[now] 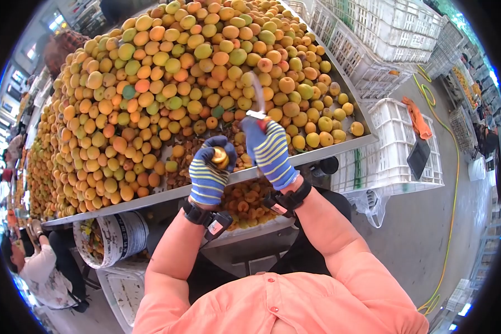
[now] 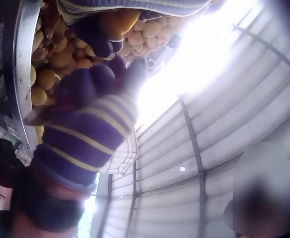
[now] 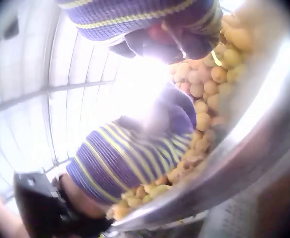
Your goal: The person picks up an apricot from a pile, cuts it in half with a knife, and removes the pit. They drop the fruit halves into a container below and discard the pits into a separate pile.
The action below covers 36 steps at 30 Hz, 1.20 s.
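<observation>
Gripping a small, round, orange-yellow fruit, the left hand in its blue knit glove with yellow stripes sits near the centre of my head view. Just beside it, I see the matching gloved right hand clenched round a thin, curved, red-handled metal knife, whose blurred blade points toward the top of the frame. A heap of round yellow, orange and green fruits spreads across the upper left and centre, behind the shiny grey metal table rim. Only this view gives me the pitted-looking orange fruit halves below the rim and the white plastic crate at right. My left wrist view shows the held fruit at the top; my right wrist view hides it but shows the red handle at the top. Both wrist cameras add a pale ribbed ceiling.
</observation>
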{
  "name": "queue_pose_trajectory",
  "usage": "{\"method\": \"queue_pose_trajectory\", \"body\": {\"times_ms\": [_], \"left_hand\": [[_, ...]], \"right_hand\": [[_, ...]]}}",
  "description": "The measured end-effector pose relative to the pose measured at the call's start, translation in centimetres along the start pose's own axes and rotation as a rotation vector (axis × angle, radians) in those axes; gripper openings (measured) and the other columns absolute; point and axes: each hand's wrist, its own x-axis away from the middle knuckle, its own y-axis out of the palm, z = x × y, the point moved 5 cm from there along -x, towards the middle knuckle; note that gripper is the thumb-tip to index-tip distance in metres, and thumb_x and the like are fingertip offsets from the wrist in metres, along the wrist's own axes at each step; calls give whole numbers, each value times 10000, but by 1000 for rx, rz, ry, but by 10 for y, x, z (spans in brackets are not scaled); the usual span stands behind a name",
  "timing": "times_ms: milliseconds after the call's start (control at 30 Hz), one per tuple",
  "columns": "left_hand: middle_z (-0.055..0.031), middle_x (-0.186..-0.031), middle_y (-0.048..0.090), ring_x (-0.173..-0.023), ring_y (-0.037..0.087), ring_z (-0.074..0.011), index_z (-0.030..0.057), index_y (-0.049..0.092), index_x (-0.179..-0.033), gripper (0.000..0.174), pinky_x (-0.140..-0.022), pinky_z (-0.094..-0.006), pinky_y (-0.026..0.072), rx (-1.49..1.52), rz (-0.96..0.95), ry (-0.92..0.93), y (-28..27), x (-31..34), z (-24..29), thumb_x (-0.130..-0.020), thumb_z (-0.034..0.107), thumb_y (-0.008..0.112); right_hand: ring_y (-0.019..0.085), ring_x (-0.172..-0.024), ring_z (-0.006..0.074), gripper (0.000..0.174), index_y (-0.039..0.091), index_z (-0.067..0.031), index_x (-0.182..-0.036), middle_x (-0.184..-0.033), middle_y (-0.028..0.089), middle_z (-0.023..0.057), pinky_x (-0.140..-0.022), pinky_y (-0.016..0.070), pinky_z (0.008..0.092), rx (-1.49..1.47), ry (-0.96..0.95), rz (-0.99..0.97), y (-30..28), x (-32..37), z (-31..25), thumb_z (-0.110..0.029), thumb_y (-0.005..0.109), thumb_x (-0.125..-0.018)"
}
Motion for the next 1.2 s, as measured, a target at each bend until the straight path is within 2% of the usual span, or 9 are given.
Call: {"method": "queue_pose_trajectory", "body": {"times_ms": [67, 167, 300, 433, 567, 767, 933, 1067, 1200], "left_hand": [[-97, -791, 578, -722, 562, -216, 30, 577, -992, 274, -582, -288, 462, -120, 72, -17, 11, 6, -11, -878, 241, 445], [-38, -738, 585, -669, 561, -120, 54, 595, -925, 364, -622, -228, 475, -453, 200, -66, 25, 18, -21, -967, 387, 454], [-25, -839, 616, -748, 593, -107, 47, 597, -963, 466, -664, -255, 509, -999, 83, 232, 36, 18, -33, -949, 497, 477], [-6, -786, 592, -658, 567, -82, 70, 595, -939, 495, -573, -234, 485, -408, 233, -33, 39, 16, -44, -934, 550, 472], [56, -631, 512, -481, 459, -38, 112, 588, -872, 460, -420, -170, 350, -413, 260, -32, 41, 13, -46, -939, 548, 460], [42, -638, 508, -465, 462, -51, 121, 568, -834, 442, -406, -186, 368, -458, 294, 84, 41, 6, -45, -955, 527, 441], [8, -689, 561, -528, 508, -73, 79, 587, -842, 477, -465, -204, 411, -757, 243, 307, 33, 1, -31, -967, 510, 425], [-12, -695, 584, -581, 537, -91, 60, 600, -846, 520, -524, -214, 437, -602, 241, 397, 18, -14, -29, -959, 535, 422], [-17, -651, 575, -472, 503, -116, 57, 600, -834, 573, -426, -227, 398, -430, 275, 187, 16, -9, -27, -947, 579, 393]], "right_hand": [[355, -380, 41, 245, 558, -113, -764, -517, 415, -60, -351, 250, 217, -385, 246, -3, -3, 4, -13, -296, 594, -924], [312, -366, 46, 347, 451, -143, -698, -491, 350, -64, -341, 211, 229, -666, 220, -25, -4, -2, -16, -361, 576, -937], [354, -390, 44, 364, 471, -128, -691, -496, 382, -59, -362, 245, 227, -609, 167, 15, -6, 1, -22, -379, 570, -936], [387, -426, 34, 350, 522, -102, -718, -514, 422, -61, -398, 266, 222, -417, 55, 60, -8, 5, -29, -376, 586, -926], [402, -468, 22, 316, 581, -82, -772, -543, 444, -68, -427, 280, 214, -360, -7, 89, -8, 4, -29, -360, 596, -921], [342, -319, 94, 488, 414, -135, -581, -439, 376, -23, -316, 235, 261, -570, 225, 137, -5, -8, 9, -447, 537, -936], [270, -320, 108, 499, 320, -207, -561, -439, 263, -57, -321, 232, 284, -858, 416, 136, 1, -17, 31, -465, 502, -948], [261, -368, 106, 498, 281, -227, -579, -483, 213, -77, -350, 250, 289, -1046, 566, 140, 12, -11, 34, -488, 487, -949], [253, -389, 103, 494, 289, -228, -587, -500, 223, -80, -372, 248, 283, -1107, 592, 127, 22, -8, 34, -504, 502, -936]]}}
